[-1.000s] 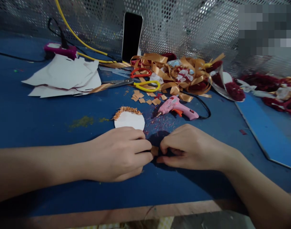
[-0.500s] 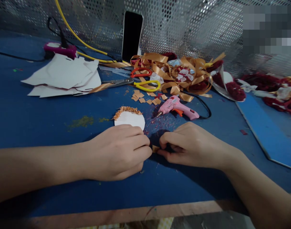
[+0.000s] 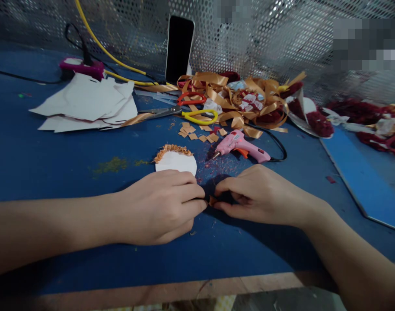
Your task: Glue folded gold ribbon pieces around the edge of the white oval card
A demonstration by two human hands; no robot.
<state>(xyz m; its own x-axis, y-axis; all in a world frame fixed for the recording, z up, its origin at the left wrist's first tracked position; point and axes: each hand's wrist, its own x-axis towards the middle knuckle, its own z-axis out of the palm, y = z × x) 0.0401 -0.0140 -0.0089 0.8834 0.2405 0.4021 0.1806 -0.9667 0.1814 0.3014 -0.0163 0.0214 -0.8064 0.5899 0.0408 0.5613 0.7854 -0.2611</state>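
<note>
Between the fingertips of both hands is a small gold ribbon piece [image 3: 211,201], partly covered by the fingers. My left hand [image 3: 168,207] is closed, its fingertips at the left edge of the piece. From the right, the thumb and forefinger of my right hand [image 3: 256,194] pinch toward the same piece. Just beyond my left hand lies a white disc [image 3: 176,163] with crinkled gold ribbon along its far edge. A pink glue gun [image 3: 243,146] rests past my right hand. Several small gold ribbon squares [image 3: 192,136] lie beyond the disc.
White paper sheets [image 3: 87,99] are stacked at the left. Yellow-handled scissors [image 3: 200,116] lie beside a heap of gold ribbon [image 3: 265,99]. A phone [image 3: 179,49] stands against the perforated metal. At the right are a blue board [image 3: 362,177] and dark red material [image 3: 353,110].
The small gold ribbon piece now looks narrower and folded between the fingertips. Both hands have shifted only slightly.
</note>
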